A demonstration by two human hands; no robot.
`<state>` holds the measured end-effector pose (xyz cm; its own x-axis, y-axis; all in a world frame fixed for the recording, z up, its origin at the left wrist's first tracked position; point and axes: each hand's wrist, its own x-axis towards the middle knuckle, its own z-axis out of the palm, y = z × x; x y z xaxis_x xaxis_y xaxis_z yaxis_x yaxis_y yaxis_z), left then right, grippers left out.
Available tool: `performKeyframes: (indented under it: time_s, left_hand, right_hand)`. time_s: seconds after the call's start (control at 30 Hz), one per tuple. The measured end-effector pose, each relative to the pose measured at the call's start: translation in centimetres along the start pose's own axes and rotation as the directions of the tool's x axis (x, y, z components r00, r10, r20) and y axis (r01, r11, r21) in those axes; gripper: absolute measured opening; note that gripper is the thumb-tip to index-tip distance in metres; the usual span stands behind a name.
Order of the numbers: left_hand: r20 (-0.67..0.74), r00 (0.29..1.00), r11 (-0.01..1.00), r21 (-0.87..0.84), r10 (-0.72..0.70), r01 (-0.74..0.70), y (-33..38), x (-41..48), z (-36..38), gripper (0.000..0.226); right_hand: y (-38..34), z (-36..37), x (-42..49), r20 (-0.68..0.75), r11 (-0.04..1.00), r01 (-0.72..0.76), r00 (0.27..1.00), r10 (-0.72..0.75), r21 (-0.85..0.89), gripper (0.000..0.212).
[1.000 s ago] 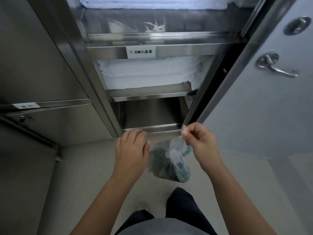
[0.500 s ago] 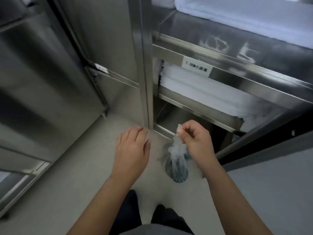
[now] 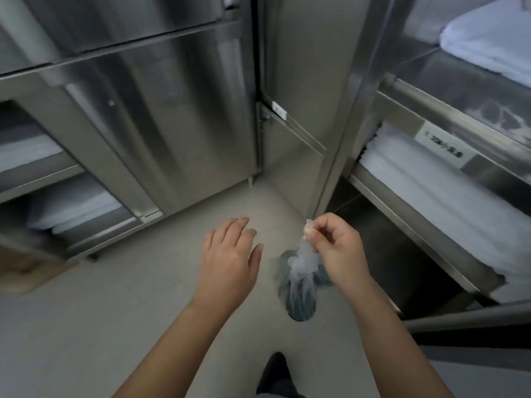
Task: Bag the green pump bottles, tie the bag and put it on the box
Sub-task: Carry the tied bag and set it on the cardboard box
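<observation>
A: Your right hand (image 3: 336,248) pinches the twisted neck of the clear bag (image 3: 300,280) between the thumb and curled fingers. The bag hangs below it, over the floor (image 3: 115,326).

B: The dark green bottles (image 3: 301,307) sit bunched in the bottom of your bag. I cannot tell through the plastic how many there are.

A: Your left hand (image 3: 230,257) is just left of the bag, near it but apart. It is palm down with fingers straight and loosely spread, grasping nothing.

B: At the far left edge lies something brown and blurred that may be the cardboard box (image 3: 28,271). Your bag is well apart from it.

A: Ahead of you stands a steel cabinet (image 3: 172,124). To your right, steel shelves (image 3: 413,229) carry folded white linen (image 3: 431,193). A label (image 3: 444,145) on one shelf edge is too blurred to read.
</observation>
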<state>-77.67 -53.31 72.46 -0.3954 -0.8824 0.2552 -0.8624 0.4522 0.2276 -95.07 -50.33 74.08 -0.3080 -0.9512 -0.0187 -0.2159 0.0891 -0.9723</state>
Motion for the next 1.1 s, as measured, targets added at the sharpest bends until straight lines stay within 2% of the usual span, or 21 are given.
performKeyframes:
  time_s: [0.3,0.53,0.63,0.77,0.93,1.1]
  left_hand:
    - [-0.074,0.971,0.957,0.165,-0.227,0.237,-7.0,-10.2,-4.3,0.037]
    - [-0.169,0.891,0.870,0.202,-0.422,0.450,-13.0,-22.0,-9.3,0.039]
    - [-0.252,0.825,0.810,0.191,-0.505,0.554,-15.7,-28.0,-11.7,0.038]
    - [-0.345,0.704,0.689,0.188,-0.621,0.700,-19.2,-36.0,-14.5,0.037]
    - [-0.392,0.539,0.530,0.140,-0.746,0.836,-22.0,-44.0,-16.4,0.037]
    - [-0.418,0.377,0.383,0.073,-0.827,0.921,-24.8,-48.3,-17.7,0.039]
  right_hand:
    - [-2.1,10.8,-5.0,0.255,0.997,0.052,0.965,-0.063,0.049,0.024]
    - [-5.6,21.1,-12.9,0.399,0.985,0.087,0.906,-0.142,0.152,0.029]
    - [-7.0,25.8,-16.9,0.468,0.975,0.077,0.867,-0.169,0.209,0.025]
    - [-8.4,32.2,-22.0,0.588,0.964,0.068,0.781,-0.212,0.257,0.023]
    - [-9.5,39.4,-27.3,0.707,0.960,0.075,0.661,-0.250,0.268,0.025]
    - [-10.3,46.1,-30.1,0.782,0.954,0.058,0.559,-0.276,0.295,0.027]
